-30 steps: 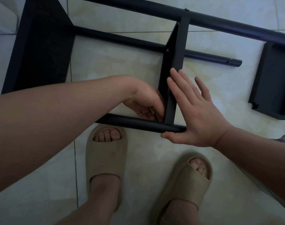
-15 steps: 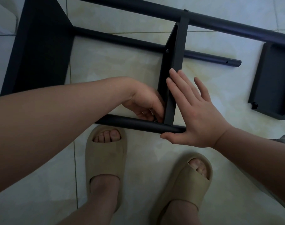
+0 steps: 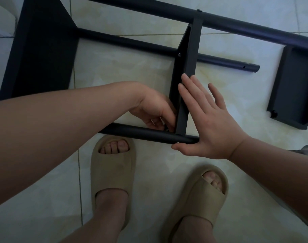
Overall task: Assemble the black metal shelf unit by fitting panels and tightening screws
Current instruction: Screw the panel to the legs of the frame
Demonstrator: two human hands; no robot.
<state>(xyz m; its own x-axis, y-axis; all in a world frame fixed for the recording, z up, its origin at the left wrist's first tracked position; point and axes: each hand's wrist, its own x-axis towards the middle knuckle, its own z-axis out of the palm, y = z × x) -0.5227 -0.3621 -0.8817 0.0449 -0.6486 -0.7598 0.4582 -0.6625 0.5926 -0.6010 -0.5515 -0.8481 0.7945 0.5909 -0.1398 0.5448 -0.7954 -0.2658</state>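
The black shelf frame lies on its side on the tiled floor. A narrow black panel (image 3: pixel 187 60) stands on edge between the near tube (image 3: pixel 132 131) and the far tube (image 3: pixel 167 14). My right hand (image 3: pixel 207 120) presses flat against the panel's right face, straight fingers up, thumb under the near tube's end. My left hand (image 3: pixel 155 111) reaches in from the left, fingers curled at the joint of panel and near tube, pinching something small there, seemingly a screw (image 3: pixel 166 130); most of it is hidden.
A wide black panel (image 3: pixel 41 50) closes the frame at the left. A middle tube (image 3: pixel 228 63) ends free at the right. A loose black panel (image 3: pixel 295 88) lies at the far right. My two feet in beige slippers (image 3: pixel 113 172) stand just below the near tube.
Almost nothing has moved. My left fingers shift slightly at the joint; my right hand stays pressed on the panel.
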